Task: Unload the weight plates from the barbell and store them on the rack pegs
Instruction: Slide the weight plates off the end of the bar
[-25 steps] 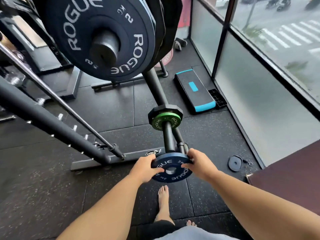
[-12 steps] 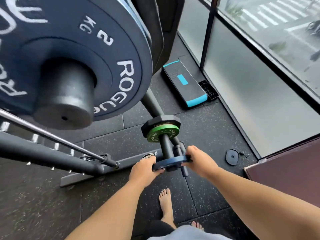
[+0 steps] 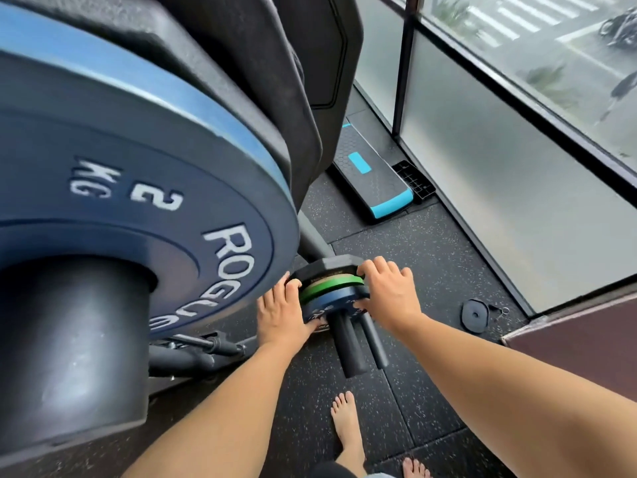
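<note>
The left hand [image 3: 281,317] and right hand [image 3: 387,293] grip opposite rims of the small blue plate [image 3: 332,300], threaded on the rack peg [image 3: 348,343] against the green plate [image 3: 327,282]; the peg points toward the person.

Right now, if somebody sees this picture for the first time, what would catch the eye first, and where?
The big blue ROGUE plate fills the left side, very near the camera. At lower centre, the left hand and right hand hold a small blue plate on a rack peg, against a green plate.
</note>
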